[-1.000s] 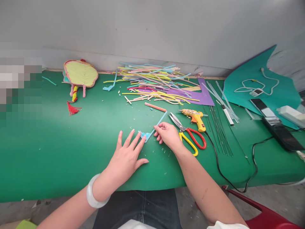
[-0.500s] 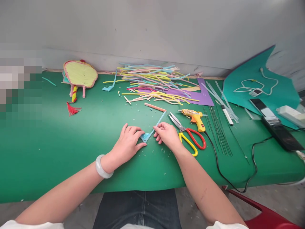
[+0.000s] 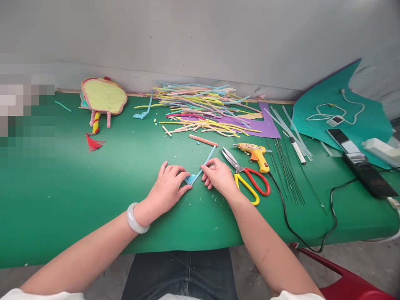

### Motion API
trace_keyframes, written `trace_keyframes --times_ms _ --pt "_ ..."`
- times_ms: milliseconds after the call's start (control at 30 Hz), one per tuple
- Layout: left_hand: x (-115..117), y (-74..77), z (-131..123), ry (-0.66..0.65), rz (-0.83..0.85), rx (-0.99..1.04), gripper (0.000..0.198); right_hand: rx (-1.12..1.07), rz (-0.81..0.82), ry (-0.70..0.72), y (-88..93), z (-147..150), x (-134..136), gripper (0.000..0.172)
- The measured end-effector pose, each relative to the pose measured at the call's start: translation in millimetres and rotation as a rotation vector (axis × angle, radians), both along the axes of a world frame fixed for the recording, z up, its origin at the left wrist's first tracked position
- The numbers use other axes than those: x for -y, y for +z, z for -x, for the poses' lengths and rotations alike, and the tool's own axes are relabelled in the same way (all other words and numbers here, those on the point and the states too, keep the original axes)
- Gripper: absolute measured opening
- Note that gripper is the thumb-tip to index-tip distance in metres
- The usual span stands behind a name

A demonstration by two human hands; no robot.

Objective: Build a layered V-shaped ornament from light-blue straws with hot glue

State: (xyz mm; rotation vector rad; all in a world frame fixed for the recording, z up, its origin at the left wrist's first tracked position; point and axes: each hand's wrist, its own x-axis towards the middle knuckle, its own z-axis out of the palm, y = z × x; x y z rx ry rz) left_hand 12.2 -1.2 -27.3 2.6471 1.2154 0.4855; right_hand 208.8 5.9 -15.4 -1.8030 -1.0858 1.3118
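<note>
1. Work: the blue piece (image 3: 191,179) lies at the frame's centre, a little below the middle, on the green table (image 3: 78,196). Its folded part sits at the lower left; a long blue strip (image 3: 210,154) slants from it to the upper right.
2. Your left hand (image 3: 165,185): thumb and index finger lie on either side of the folded part's left end, with a gap between their tips; the other fingers bend, close together. Cannot tell whether you grip it firmly.
3. Your right hand (image 3: 219,175): thumb and index finger pinch the blue strip partway along; the remaining fingers curl under, loosely together.
4. Just above: an orange stick (image 3: 203,140), its right end at or near the strip's top end; contact not certain. Small scraps dot the surface nearby.
5. Right of your right hand: scissors (image 3: 239,168), blades parted, one handle red, one yellow. Beyond them, a yellow glue gun (image 3: 254,155), nozzle to the left.
6. Upper centre: a heap of coloured strips (image 3: 200,100), partly over a purple sheet (image 3: 271,130). Left of the heap, a second blue piece (image 3: 142,115) with a similar bent form.
7. Upper left: a yellow fan-shaped item (image 3: 104,96) with a red tassel (image 3: 94,143).
8. Right side: thin dark wires (image 3: 289,175), clear sticks (image 3: 301,141), a marker (image 3: 298,151).
</note>
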Motion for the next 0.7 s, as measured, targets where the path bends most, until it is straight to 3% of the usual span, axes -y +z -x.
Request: trace_keyframes --times_ms 700 --pt "0.7 -3.1 -1.1 0.018 0.013 0.055 0.022 -0.005 -0.003 -0.022 -0.3 0.7 -2.5 0.01"
